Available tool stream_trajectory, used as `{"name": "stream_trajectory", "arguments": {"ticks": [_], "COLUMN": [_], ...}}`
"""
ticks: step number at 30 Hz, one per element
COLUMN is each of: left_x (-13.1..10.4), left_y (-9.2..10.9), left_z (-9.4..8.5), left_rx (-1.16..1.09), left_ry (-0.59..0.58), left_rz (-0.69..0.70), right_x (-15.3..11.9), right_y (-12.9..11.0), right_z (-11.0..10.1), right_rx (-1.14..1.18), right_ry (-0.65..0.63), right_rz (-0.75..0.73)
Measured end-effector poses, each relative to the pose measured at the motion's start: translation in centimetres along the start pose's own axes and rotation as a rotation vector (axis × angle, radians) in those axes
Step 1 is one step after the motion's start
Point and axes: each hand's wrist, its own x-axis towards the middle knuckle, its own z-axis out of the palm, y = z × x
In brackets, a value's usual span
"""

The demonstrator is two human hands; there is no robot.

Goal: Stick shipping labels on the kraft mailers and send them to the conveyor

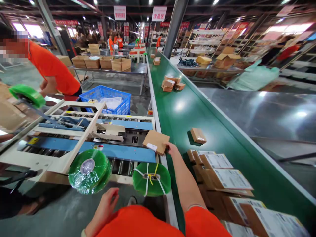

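My right hand (171,148) reaches forward and grips the right edge of a small flat cardboard box (158,137). A white label is on the box's near side. The box sits at the exit end of the carton taping machine (123,152), beside the green conveyor belt (182,108). Low in front of my body, my left hand (108,200) has its fingers loosely curled, with nothing seen in them. Near it are a large roll of green tape (98,176) and another green tape roll (140,184) tied with white and yellow straps.
Labelled cardboard parcels (222,177) are piled on the belt at my right; a small box (198,135) lies just beyond. More boxes (170,82) sit farther up. A blue crate (118,105) stands behind the machine. A person in an orange shirt (54,69) leans at its far left.
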Motion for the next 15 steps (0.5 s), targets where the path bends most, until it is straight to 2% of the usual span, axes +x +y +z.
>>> {"name": "stream_trajectory", "arguments": {"ticks": [3,5,6,9,12,14,15], "left_x": [1.4,2.5,3.1,5.0,5.8,5.4,4.9], "left_y": [2.9,5.0,6.1,9.2,11.4,12.1,12.3], "left_z": [-1.3,-2.2,-2.6,-3.2,-2.7,-2.2,-2.0], "left_rx": [-0.043,-0.099,-0.136,-0.312,-0.562,-0.682,-0.729], "left_ry": [-0.026,0.031,0.089,0.246,0.206,0.186,0.201], "left_rz": [0.064,0.053,0.032,-0.035,-0.129,-0.228,-0.276], "right_x": [-1.1,-3.2,-4.9,-12.2,-19.2,-20.6,-20.0], "right_y": [-2.6,-4.3,-4.9,-4.9,-2.6,-1.1,-0.6], "right_z": [-1.2,-2.2,-2.5,-2.5,-0.7,0.9,1.8], "right_rx": [0.095,0.158,0.19,0.254,0.238,0.208,0.16], "right_ry": [0.013,-0.019,-0.076,-0.388,-0.719,-0.928,-0.992], "right_rz": [-0.036,-0.113,-0.166,-0.287,-0.18,-0.09,-0.06]}}
